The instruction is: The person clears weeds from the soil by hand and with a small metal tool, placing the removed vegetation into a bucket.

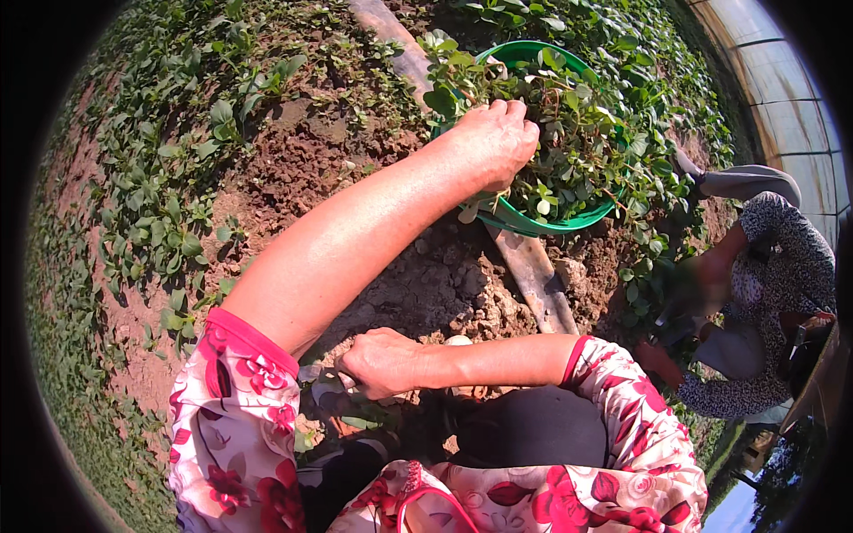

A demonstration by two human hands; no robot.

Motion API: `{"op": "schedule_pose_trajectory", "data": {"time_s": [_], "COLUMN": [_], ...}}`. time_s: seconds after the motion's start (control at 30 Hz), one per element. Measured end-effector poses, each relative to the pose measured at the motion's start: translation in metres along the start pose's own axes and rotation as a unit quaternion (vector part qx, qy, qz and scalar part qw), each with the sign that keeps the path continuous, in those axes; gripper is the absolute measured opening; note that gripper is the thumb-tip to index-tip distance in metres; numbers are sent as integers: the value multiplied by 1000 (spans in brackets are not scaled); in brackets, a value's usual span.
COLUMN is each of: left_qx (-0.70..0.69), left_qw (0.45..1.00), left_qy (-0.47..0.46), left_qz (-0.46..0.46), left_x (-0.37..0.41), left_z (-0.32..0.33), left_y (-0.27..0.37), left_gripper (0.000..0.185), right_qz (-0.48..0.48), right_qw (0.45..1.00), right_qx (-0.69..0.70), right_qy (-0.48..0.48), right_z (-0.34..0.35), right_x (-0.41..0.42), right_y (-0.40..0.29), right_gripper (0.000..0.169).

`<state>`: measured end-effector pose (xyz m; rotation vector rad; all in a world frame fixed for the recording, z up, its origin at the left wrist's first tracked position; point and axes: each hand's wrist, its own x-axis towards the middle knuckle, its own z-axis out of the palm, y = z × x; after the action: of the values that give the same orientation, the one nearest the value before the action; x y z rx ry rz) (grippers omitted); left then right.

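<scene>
A green plastic basket (pixel 580 223) piled with leafy green plants (pixel 566 126) stands on the soil before me. My left hand (pixel 496 143) reaches over its near left side, with the fingers curled down into the leaves. The fingertips are hidden, so whether they grip any stems cannot be told. Closer to my body, my right hand (pixel 380 363) is closed in a fist above the ground. A small hand tool (pixel 326 393) pokes out of this fist, its grey end in shadow and its exact kind unclear.
A pale flat strip (pixel 536 276) runs along the soil under the basket. Low leafy plants (pixel 166 200) grow around bare crumbly earth (pixel 286 160). To the right a person in a speckled top (pixel 780 320) crouches among the plants. A panelled translucent wall (pixel 786 100) rises behind.
</scene>
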<state>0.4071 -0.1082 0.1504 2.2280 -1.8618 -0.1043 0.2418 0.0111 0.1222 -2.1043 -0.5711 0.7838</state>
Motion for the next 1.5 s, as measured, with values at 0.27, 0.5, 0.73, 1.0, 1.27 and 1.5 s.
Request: {"op": "schedule_pose_trajectory", "data": {"time_s": [0.27, 0.5, 0.73, 1.0, 1.27, 1.5], "left_qx": [-173, -698, -123, -37, -347, -217], "left_qw": [870, 587, 980, 972, 899, 930], "left_qy": [407, 270, 89, 230, 254, 293], "left_qz": [-217, -310, -131, -39, 85, 43], "left_x": [-18, -7, 16, -45, -89, -102], "left_z": [-39, -5, -6, -30, -79, -102], "left_y": [-23, -41, -4, 27, 169, 175], "left_gripper": [27, 49, 30, 22, 30, 26], "right_qz": [1, 6, 1, 33, 140, 190], "right_qw": [1000, 1000, 999, 999, 987, 974], "right_qx": [1, -6, -4, 8, 32, 56], "right_qy": [30, 26, 35, 38, 66, 108], "right_z": [4, 0, -5, -3, -2, -6], "right_x": [-7, -8, -8, -12, -58, -56], "right_y": [16, 20, 23, 29, 41, 36], "right_gripper": [17, 17, 21, 18, 25, 29]}}
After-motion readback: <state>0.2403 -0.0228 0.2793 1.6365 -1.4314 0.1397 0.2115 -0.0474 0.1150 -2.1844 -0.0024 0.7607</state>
